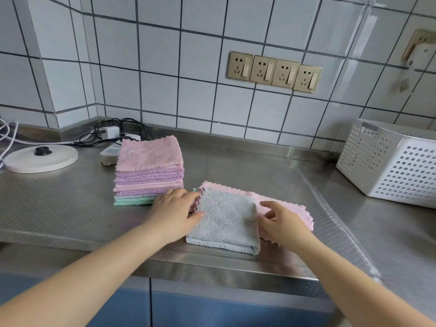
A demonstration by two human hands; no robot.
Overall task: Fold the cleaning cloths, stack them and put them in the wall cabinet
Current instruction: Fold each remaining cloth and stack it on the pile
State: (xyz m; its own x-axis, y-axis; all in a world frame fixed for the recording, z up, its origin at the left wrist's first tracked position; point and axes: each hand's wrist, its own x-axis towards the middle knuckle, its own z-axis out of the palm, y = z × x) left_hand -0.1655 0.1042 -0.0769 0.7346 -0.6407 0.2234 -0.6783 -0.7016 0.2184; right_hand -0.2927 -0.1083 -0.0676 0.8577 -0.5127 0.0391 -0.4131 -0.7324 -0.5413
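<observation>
The folded pale-blue quilted microfibre cloth (pixel 225 223) is pressed flat by the open left hand (pixel 175 212). Its right fold is pinched by the right hand (pixel 282 224). Edges should be squared before stacking.

Before you runs a steel counter (pixel 236 166), its surface dimpled at the left and along a strip at the right. On it, from your left: a round white base (pixel 41 158) with a black knob, a power strip (pixel 111 153) with a charger and tangled black cables near the wall, and a stack (pixel 148 171) of folded cloths just beside it. A pink cloth (pixel 290 211) lies flat near the front edge. A white basket (pixel 389 161) sits at the right.
</observation>
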